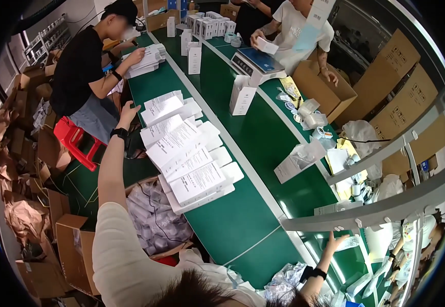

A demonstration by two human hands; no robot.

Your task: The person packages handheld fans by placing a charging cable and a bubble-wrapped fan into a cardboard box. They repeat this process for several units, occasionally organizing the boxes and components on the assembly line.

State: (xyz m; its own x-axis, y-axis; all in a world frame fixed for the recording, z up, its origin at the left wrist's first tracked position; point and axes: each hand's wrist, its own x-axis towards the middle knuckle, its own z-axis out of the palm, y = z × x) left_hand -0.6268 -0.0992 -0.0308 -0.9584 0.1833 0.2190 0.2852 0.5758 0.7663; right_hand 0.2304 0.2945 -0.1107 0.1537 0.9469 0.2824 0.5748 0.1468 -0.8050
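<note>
Midway across the frame, a spread of flat white cartons (189,161) lies in overlapping rows on a green bench (237,227), printed faces turned up and flaps jutting toward the right. Just beside its upper left end, a person's left hand (129,112) reaches out, thumb and fingers parted and nothing in the grasp, a black watch (120,133) at the wrist. At lower right, the same worker's right hand (332,244) stretches its fingers wide by a clear plastic package (348,243); from where I stand, I cannot tell whether the two touch.

Below the cartons, a cardboard box (169,254) brims with clear-wrapped packs (156,217). Along the green belt (278,125) right of center, white boxes stand upright, one (243,95) near the middle, while another (300,160) leans farther down.

At upper left, a co-worker in black (79,71) bends over a second pile of white cartons (150,57), a red stool (79,143) nearby. At top right of center, a co-worker in a white shirt (296,33) holds a small white box (267,46) above a scale (257,64). Brown cartons (386,82) rise at upper right.
</note>
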